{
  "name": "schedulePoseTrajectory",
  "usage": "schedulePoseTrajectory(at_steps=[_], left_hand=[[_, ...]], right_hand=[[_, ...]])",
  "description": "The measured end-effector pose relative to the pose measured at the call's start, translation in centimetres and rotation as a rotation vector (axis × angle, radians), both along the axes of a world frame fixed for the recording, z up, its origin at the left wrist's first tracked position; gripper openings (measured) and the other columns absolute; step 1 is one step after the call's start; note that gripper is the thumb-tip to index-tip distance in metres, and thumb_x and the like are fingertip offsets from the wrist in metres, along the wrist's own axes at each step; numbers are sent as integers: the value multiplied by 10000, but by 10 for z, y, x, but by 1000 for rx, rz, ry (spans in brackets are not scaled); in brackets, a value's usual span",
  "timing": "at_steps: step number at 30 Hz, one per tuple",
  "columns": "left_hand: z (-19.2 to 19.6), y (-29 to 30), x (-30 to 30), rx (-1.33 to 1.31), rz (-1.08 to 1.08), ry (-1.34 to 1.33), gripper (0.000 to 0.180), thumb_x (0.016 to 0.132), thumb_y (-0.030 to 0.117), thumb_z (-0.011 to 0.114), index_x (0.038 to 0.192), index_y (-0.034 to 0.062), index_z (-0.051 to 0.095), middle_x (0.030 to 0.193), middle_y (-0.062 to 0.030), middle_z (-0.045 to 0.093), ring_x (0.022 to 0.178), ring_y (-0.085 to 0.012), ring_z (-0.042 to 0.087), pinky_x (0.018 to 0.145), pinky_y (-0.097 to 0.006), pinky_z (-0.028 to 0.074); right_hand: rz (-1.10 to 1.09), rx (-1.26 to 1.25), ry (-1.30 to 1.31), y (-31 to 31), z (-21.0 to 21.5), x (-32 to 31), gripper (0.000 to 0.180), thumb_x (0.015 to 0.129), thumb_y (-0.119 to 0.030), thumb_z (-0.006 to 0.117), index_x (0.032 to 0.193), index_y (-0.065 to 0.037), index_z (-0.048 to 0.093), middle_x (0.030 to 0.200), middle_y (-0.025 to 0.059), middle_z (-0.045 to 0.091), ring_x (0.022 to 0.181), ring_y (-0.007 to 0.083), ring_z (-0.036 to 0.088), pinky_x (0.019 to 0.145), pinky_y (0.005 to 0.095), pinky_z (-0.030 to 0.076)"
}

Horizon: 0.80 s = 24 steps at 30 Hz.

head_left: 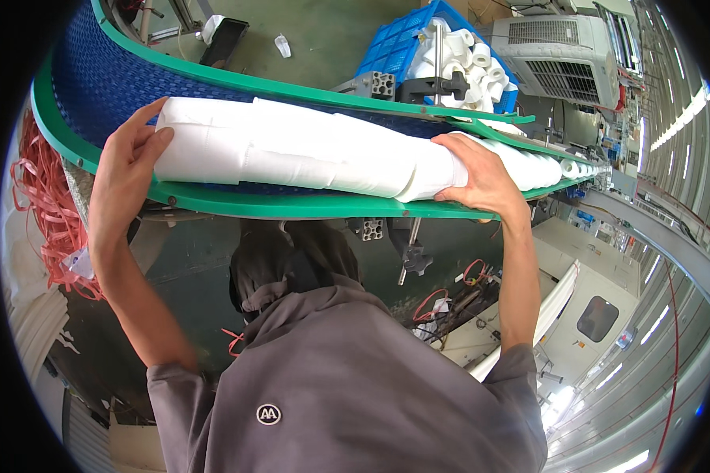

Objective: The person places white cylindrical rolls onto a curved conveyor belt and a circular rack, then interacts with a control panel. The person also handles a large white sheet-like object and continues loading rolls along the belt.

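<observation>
Several white toilet paper rolls (292, 146) lie end to end on their sides in a row on a blue conveyor belt (95, 75). My left hand (126, 162) presses against the left end of the row, its thumb and fingers around the end roll's edge. At the other end, my right hand (485, 173) is curved over a roll, with the thumb on the near side and the fingers on the far side. The rolls between my hands touch one another, slightly out of line. Beyond my right hand, more white rolls (540, 167) continue along the belt.
Green guide rails (292, 206) border the belt, which curves away at the left. A blue crate (390, 51) full of loose rolls stands behind it. Red strapping (43, 197) hangs at the left. Clamp knobs (416, 262) jut below the near rail.
</observation>
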<state>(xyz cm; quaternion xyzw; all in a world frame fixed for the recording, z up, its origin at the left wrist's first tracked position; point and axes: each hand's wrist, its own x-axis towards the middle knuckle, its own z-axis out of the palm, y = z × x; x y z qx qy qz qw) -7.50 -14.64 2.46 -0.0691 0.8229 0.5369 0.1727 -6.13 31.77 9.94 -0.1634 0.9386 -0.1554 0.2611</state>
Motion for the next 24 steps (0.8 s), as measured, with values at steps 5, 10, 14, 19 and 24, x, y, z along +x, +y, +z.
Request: schedulePoseTrajectory(at_steps=[5, 10, 14, 19, 24], left_hand=[[-3, -9, -9, -36, -22, -9, 438, 976, 135, 607, 1375, -36, 548, 871, -54, 668, 814, -104, 576, 777, -269, 454], [-3, -12, -10, -82, -11, -11, 428, 979, 158, 610, 1369, -17, 569, 840, -31, 636, 804, -96, 551, 783, -262, 440], [-8, -17, -11, -61, -27, -19, 429, 979, 159, 611, 1369, -14, 571, 847, -32, 640, 809, -92, 549, 785, -264, 442], [0, -15, -8, -62, -31, -32, 434, 978, 162, 612, 1369, -21, 567, 848, -31, 641, 813, -88, 547, 783, -259, 439], [-9, -14, -10, -49, -19, -8, 435, 977, 163, 614, 1367, -25, 567, 830, -22, 623, 805, -85, 538, 773, -252, 431]], right_hand=[[-128, 29, -65, 24, 6, 8, 827, 532, -134, 869, 1301, -79, 570, 1254, 123, 621, 1181, 328, 594, 1020, 389, 467], [-226, -12, -37, 58, 9, 19, 831, 534, -81, 851, 1316, -79, 568, 1281, 106, 612, 1196, 294, 591, 1028, 374, 459], [-255, -58, -61, 56, 17, 21, 837, 533, -77, 849, 1319, -69, 563, 1292, 110, 610, 1206, 294, 586, 1036, 384, 454], [-199, -30, -44, 50, 7, 18, 821, 551, -93, 861, 1315, -63, 561, 1296, 119, 605, 1206, 319, 582, 1034, 391, 454], [-132, -46, 40, 43, -3, 26, 846, 583, -136, 880, 1357, -71, 545, 1360, 137, 562, 1263, 331, 537, 1067, 404, 435]])
